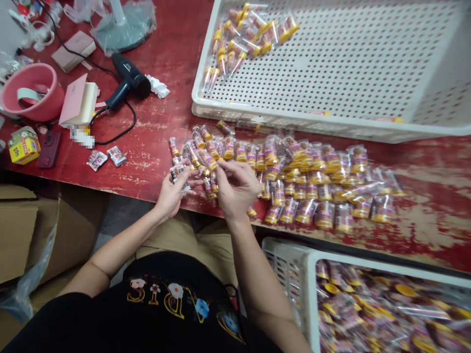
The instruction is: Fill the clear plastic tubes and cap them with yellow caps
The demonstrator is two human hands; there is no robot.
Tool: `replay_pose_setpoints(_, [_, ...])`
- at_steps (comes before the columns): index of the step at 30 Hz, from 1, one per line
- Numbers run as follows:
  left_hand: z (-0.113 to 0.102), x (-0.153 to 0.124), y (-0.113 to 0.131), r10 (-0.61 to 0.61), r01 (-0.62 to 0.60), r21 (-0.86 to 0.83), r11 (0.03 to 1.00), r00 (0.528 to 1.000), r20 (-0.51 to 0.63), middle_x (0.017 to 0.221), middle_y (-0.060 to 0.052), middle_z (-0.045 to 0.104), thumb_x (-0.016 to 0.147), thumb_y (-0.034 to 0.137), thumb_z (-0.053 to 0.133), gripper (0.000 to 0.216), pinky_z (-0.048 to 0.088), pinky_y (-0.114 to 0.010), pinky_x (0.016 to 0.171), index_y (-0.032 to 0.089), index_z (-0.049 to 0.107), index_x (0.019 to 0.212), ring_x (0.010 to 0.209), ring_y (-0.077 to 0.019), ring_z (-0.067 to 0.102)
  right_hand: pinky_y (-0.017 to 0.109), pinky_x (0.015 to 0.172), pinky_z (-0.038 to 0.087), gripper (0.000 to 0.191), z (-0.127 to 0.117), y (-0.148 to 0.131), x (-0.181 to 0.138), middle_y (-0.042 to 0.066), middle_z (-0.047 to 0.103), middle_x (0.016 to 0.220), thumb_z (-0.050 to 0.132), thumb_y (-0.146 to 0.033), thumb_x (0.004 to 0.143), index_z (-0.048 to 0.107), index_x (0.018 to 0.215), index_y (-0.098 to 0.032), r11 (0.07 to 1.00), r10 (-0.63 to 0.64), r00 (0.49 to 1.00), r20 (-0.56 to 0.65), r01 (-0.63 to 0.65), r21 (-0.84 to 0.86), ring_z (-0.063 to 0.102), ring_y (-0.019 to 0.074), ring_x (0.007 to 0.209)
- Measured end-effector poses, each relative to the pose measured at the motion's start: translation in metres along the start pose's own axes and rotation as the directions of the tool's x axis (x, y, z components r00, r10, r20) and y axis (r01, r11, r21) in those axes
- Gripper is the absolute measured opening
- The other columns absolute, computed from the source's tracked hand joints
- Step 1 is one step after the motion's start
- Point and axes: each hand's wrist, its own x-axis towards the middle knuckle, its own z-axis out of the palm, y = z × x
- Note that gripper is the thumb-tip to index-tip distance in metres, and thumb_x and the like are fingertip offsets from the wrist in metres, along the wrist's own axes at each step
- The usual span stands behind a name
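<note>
My left hand [170, 192] holds a small printed packet [179, 175] under its thumb, with the other fingers stretched out to the right. My right hand [238, 189] pinches the yellow end of a small clear tube [207, 159] with a purple-and-white label. That tube slants up and left, its far end just above my left fingertips. Rows of similar yellow-capped tubes [326, 213] lie along the table beyond and to the right of my hands. Two more printed packets [117, 156] rest on the table to the left.
A white perforated crate [331, 63] with some tubes stands at the back. Another white crate [311, 274], full of tubes, is below the red table's [162, 127] front edge. A hair dryer [128, 81], pink bowl [47, 105], phone [49, 149] and yellow box [24, 146] are left. Cardboard boxes [22, 230] stand lower left.
</note>
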Motion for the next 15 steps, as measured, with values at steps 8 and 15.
replay_pose_setpoints(8, [-0.016, 0.013, 0.016, -0.048, 0.029, -0.217, 0.976, 0.996, -0.082, 0.097, -0.012, 0.078, 0.088, 0.027, 0.072, 0.038, 0.058, -0.022, 0.065, 0.013, 0.064, 0.123, 0.08, -0.0173, 0.076, 0.033, 0.076, 0.055, 0.02, 0.023, 0.043, 0.083, 0.007, 0.071, 0.097, 0.065, -0.023, 0.087, 0.075, 0.104, -0.019, 0.966, -0.114, 0.951, 0.286, 0.173, -0.191, 0.062, 0.014, 0.071])
replay_pose_setpoints(15, [-0.013, 0.014, 0.028, -0.132, 0.118, -0.241, 0.963, 0.99, -0.041, 0.084, -0.006, 0.077, 0.074, 0.025, 0.086, 0.035, 0.063, -0.03, 0.071, 0.013, 0.071, 0.103, 0.073, -0.0165, 0.074, 0.039, 0.084, 0.054, 0.025, 0.129, 0.103, 0.27, 0.012, 0.069, 0.085, 0.053, -0.022, 0.098, 0.07, 0.09, -0.006, 0.939, -0.056, 0.935, 0.35, 0.168, -0.3, 0.068, 0.0201, 0.088])
